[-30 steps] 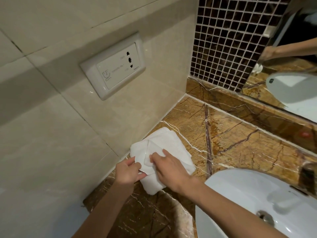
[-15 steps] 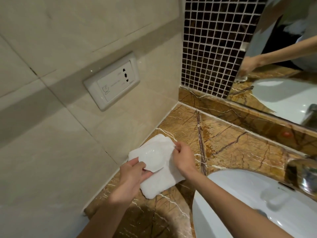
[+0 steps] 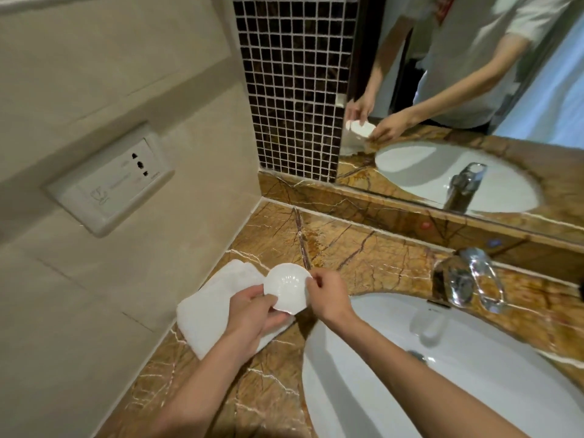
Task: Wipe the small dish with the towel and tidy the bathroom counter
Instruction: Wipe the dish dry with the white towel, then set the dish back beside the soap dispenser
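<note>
A small white scallop-edged dish (image 3: 287, 288) is held just above the brown marble counter (image 3: 363, 257), hollow side up. My left hand (image 3: 252, 317) grips its near-left rim, thumb on top. At the dish's right rim my right hand (image 3: 328, 298) pinches it with fingertips. A folded white towel (image 3: 215, 305) lies on the counter against the left wall, partly under my left hand and the dish.
A white sink basin (image 3: 442, 374) fills the lower right, with a chrome faucet (image 3: 464, 279) behind it. A wall socket plate (image 3: 110, 181) sits on the beige tiled wall at left. The mirror (image 3: 474, 105) and a dark mosaic strip (image 3: 297, 83) stand behind the counter.
The dish has been lifted off the towel and moved right, toward the sink edge, with both hands on it. Earlier my right hand pressed on the towel. The camera has tilted up.
</note>
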